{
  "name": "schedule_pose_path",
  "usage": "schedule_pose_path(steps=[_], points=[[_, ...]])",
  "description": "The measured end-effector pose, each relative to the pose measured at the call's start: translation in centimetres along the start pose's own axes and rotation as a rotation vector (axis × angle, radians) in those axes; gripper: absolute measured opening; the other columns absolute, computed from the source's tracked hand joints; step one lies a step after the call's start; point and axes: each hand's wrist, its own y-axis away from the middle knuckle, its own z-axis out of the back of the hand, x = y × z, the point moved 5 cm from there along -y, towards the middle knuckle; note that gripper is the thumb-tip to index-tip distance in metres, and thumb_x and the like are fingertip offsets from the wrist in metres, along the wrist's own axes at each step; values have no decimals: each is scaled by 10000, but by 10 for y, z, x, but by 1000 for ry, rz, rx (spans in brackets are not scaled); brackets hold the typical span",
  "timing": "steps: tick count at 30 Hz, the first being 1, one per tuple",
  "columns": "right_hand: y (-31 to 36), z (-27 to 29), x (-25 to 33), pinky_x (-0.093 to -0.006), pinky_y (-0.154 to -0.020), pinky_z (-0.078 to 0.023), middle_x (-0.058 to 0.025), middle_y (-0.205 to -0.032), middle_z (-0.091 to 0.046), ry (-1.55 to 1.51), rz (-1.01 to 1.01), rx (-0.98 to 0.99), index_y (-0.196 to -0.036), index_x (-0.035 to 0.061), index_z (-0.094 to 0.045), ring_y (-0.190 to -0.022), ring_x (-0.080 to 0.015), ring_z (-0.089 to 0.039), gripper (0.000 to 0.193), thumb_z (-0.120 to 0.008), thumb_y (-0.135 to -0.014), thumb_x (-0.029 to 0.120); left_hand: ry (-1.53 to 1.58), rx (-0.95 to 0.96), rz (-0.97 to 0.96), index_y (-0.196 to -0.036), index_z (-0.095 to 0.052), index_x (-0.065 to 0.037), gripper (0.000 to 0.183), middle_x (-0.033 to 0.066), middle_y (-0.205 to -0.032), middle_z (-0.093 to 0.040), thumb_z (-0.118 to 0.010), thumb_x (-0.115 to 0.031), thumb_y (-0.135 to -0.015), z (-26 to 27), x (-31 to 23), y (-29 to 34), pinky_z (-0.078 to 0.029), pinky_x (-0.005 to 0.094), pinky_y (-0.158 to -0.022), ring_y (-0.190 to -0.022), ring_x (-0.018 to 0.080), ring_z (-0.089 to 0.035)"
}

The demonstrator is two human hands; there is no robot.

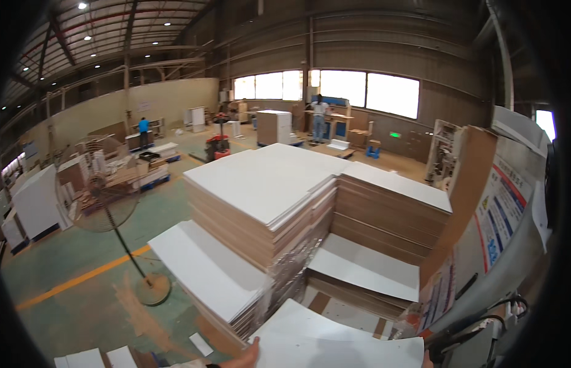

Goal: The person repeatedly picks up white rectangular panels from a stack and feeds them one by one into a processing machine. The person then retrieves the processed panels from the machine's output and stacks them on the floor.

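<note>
At the bottom of the head view, my left hand grips the left edge of a white board, thumb along its side. Only a sliver of my right hand shows, against the board's right edge; its fingers are mostly hidden. Just beyond lie stacks of white-faced boards with brown edges: a tall stack in the middle, a lower stack to its left, and a further stack on the right. A short stack sits in the gap between them. Clear plastic film clings to the tall stack's side.
A pedestal fan stands on the green floor at left, near a yellow line. On the right rise a printed notice panel and machine parts with black cables. Farther off are a red pallet truck and two people.
</note>
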Motion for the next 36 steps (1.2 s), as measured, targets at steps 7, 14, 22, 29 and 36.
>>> schedule_pose_path(steps=[7,14,22,29,36], points=[[-13,31,7,-356,-931,-411,-75,-1223,-526,-368,343,42,-1294,32,-419,-1089,-248,-521,541,-338,-942,434,175,-10,-35,-1253,-460,-10,616,103,-1240,-518,-294,-511,-936,-47,-31,9,-344,295,-985,-1135,210,-482],[-19,71,-37,-345,-961,-379,-76,-1255,-489,-415,621,-85,-1291,70,-417,-1128,-220,-483,503,-344,-947,431,318,61,-287,-1136,-533,-99,485,50,-1085,-580,-297,-478,-946,-32,-40,-18,-406,308,-917,-1042,186,-529],[-14,80,-43,-367,-976,-379,-69,-1270,-483,-289,443,101,-1287,75,-410,-1153,-220,-470,475,-416,-933,392,117,266,-97,-1317,-390,-63,543,71,-1321,-430,-257,-456,-967,-34,-49,-23,-286,325,-1031,-1222,180,-387],[6,40,-34,-376,-1002,-349,-67,-1327,-439,-282,301,140,-1329,102,-387,-1178,-225,-447,465,-419,-935,347,-422,408,-412,-1379,-278,-12,570,97,-1376,-368,-296,-409,-970,-41,-53,-10,-239,340,-1074,-1266,216,-347],[-3,66,-50,-379,-999,-338,-74,-1308,-447,-223,240,117,-1320,86,-393,-1175,-227,-437,472,-437,-927,343,59,245,-124,-1271,-434,-24,431,77,-1266,-478,-379,-313,-956,-48,-47,-23,-350,323,-997,-1161,185,-454]])
